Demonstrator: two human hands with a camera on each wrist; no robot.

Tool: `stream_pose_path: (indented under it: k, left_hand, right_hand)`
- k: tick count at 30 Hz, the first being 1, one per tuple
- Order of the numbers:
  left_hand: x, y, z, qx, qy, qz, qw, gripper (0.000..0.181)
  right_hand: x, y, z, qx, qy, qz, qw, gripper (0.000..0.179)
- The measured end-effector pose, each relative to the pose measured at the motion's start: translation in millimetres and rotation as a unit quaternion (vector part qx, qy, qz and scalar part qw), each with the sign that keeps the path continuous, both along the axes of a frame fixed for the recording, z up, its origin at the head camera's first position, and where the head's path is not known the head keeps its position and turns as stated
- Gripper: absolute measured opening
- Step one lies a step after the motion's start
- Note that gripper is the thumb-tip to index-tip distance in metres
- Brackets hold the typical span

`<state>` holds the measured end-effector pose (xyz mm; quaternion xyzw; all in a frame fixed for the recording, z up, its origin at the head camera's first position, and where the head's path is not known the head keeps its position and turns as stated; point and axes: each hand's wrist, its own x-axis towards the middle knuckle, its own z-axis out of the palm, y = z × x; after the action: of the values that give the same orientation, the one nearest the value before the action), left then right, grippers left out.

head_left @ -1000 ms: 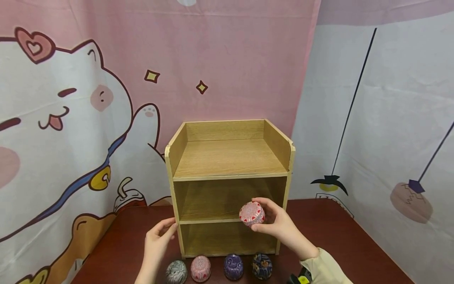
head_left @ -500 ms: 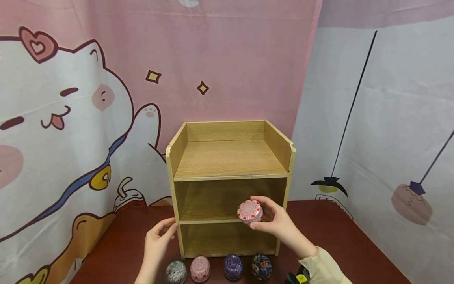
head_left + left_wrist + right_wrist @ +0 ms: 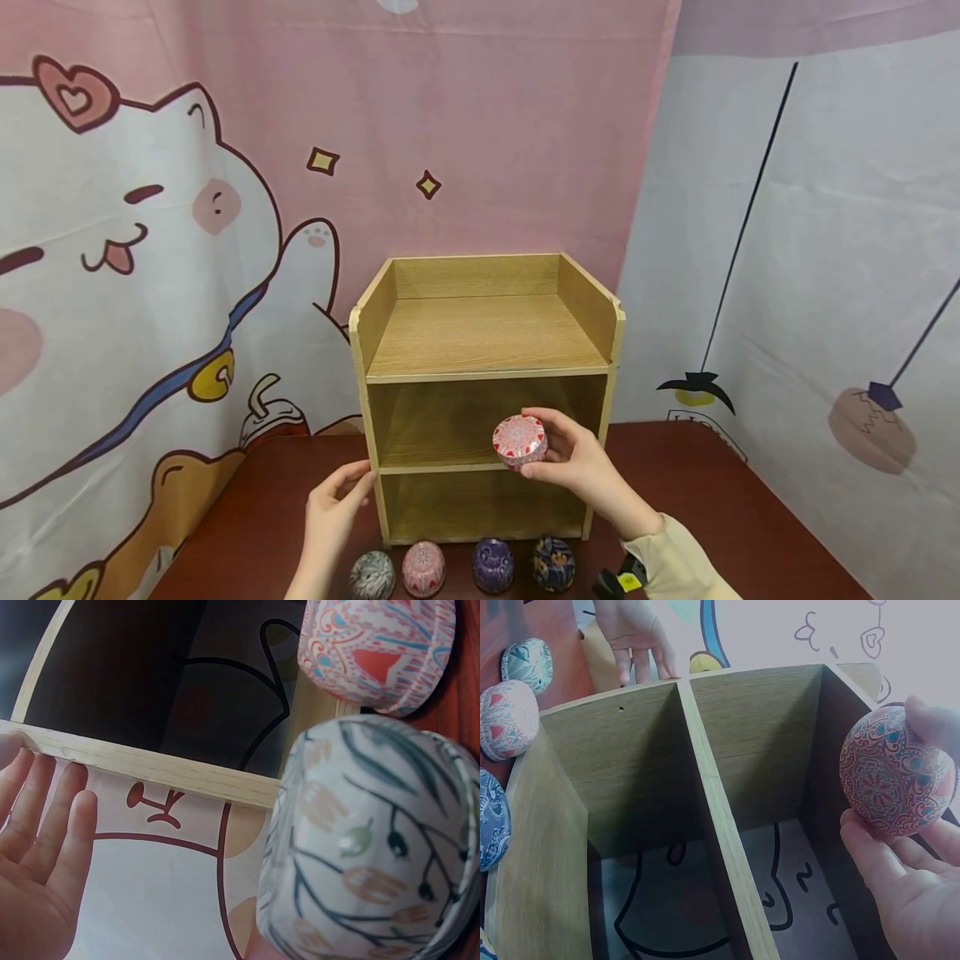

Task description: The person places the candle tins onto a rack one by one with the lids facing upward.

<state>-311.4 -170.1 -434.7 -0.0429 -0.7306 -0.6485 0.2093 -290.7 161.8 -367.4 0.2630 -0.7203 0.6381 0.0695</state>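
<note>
My right hand [image 3: 573,458] holds a small round tin [image 3: 519,440] with a pink, red and white pattern between thumb and fingers. The tin is in front of the middle compartment of a wooden shelf unit [image 3: 480,333], its patterned lid tilted toward the head camera. In the right wrist view, the thumb lies on one side of the tin [image 3: 892,772] and the fingers on the other. My left hand [image 3: 333,500] has its fingertips at the left side panel of the shelf. Seen from the left wrist, its fingers [image 3: 67,802] are extended and reach the wooden edge.
In front of the shelf stand a grey-white leaf-patterned tin [image 3: 372,575], a pink one [image 3: 424,569], a purple one [image 3: 493,565] and a dark blue one [image 3: 553,563]. They are on a dark red table [image 3: 690,500]. A cartoon-printed cloth [image 3: 480,125] hangs behind.
My right hand has shifted slightly left and up with the pink tin, tipping its lid a little more upward. The left hand has stayed at the shelf's side.
</note>
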Motion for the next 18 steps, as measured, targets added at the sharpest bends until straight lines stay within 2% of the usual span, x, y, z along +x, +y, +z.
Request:
stream_pose_path:
  k: [4, 9, 16, 18]
  left_hand:
    - [1.7, 0.2, 0.6, 0.001, 0.007, -0.001, 1.0, 0.017]
    - [-1.0, -1.4, -2.2, 0.001, -0.003, 0.006, 1.0, 0.016]
    - [-19.9, -8.4, -26.8, 0.018, -0.011, 0.005, 0.9998, 0.019]
    - [-21.8, -9.0, -29.8, 0.018, -0.004, 0.003, 0.9998, 0.019]
  right_hand:
    - [0.2, -1, 2.1, -0.006, -0.001, 0.005, 1.0, 0.071]
    - [0.0, -4, 5.9, -0.008, 0.0, 0.008, 0.9999, 0.071]
    - [0.3, -5, 10.8, -0.011, 0.001, 0.008, 0.9999, 0.072]
    - [0.1, -5, 11.6, -0.012, 0.002, 0.008, 0.9999, 0.071]
